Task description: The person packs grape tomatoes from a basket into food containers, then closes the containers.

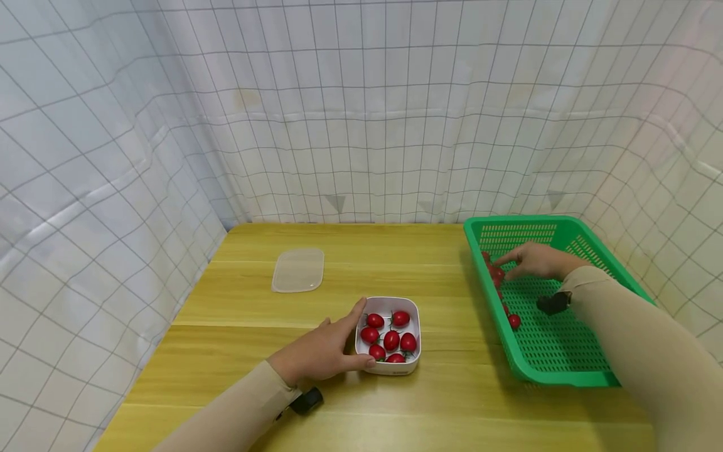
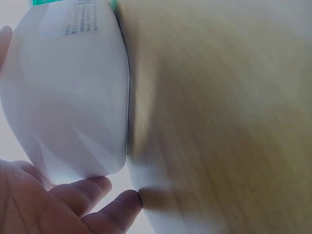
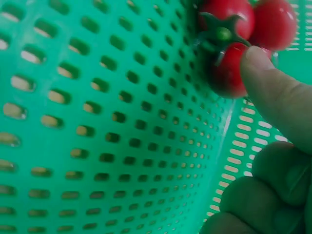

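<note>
My left hand (image 1: 322,351) holds a white square container (image 1: 391,369) by its left side, thumb at the near corner and index finger at the far corner. Several red cherry tomatoes (image 1: 391,340) with green stems lie inside it. Over to the right, my right hand (image 1: 539,260) reaches down into a green plastic basket (image 1: 570,378). In the right wrist view one fingertip touches a cherry tomato (image 3: 228,75) in a cluster against the basket wall, while the other fingers are bent below it. More tomatoes line the basket's left side, one (image 1: 514,321) lying nearer the front.
A translucent lid (image 1: 299,270) lies flat on the wooden table (image 1: 243,339), behind and left of the container. Bare tabletop lies between container and basket. White grid-patterned curtains (image 1: 384,125) enclose the back and both sides, close to the basket's right.
</note>
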The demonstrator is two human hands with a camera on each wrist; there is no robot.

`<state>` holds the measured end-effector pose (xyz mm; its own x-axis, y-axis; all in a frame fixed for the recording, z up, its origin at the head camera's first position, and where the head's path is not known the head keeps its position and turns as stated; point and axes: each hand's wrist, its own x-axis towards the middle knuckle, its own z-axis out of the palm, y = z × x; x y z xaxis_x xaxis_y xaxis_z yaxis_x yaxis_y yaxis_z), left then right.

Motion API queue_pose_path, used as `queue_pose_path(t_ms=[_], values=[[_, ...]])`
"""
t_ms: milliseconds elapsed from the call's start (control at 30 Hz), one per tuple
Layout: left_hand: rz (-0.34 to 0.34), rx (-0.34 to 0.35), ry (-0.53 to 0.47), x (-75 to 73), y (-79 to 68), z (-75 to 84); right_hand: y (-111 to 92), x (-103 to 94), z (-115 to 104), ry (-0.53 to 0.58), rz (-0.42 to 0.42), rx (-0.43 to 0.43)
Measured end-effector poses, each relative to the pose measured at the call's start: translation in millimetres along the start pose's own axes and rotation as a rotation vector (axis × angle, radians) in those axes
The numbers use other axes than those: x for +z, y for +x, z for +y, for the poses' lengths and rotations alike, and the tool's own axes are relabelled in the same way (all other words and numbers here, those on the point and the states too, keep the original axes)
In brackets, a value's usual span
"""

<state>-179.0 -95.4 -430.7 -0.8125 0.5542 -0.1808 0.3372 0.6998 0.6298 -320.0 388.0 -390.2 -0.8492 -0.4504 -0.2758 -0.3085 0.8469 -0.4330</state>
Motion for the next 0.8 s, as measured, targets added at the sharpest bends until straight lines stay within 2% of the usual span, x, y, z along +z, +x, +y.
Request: queue_pose_path(t_ms=[200,500,800], values=[[-0.001,-0.003,0.001,0.7,0.9,-1.5,3.1,3.5,-1.6,-0.033,0.003,0.025],[0.0,0.005,0.0,1.0,0.2,-2.3,5.0,5.8,8.5,-0.052,0.024,0.022],[-0.004,0.003,0.0,0.3,-0.2,-1.9,6.7,9.5,5.4,-0.024,0.011,0.047]])
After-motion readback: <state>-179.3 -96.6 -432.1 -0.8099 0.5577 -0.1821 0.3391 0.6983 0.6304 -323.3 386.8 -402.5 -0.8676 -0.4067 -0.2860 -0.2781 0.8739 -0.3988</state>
